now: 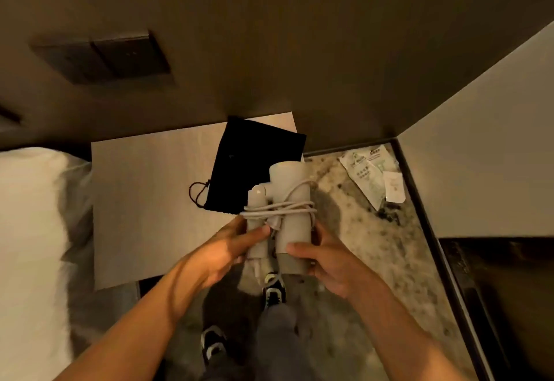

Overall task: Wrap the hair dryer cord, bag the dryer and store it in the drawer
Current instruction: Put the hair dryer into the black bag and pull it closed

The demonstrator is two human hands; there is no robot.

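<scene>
hair dryer [292,201]: held over nightstand [144,201] edge, folded.
cord [278,208]: looped round body and handle; may unwind if thumb lifts.
left hand [221,248]: grips handle, thumb pinning cord.
right hand [326,257]: grips barrel.
black bag [254,168]: flat on nightstand; bagging needs one hand free, so loops may slip.

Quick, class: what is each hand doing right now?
Left hand: closed on the folded handle of the hair dryer, thumb by the wrapped cord.
Right hand: closed on the dryer's barrel.
</scene>
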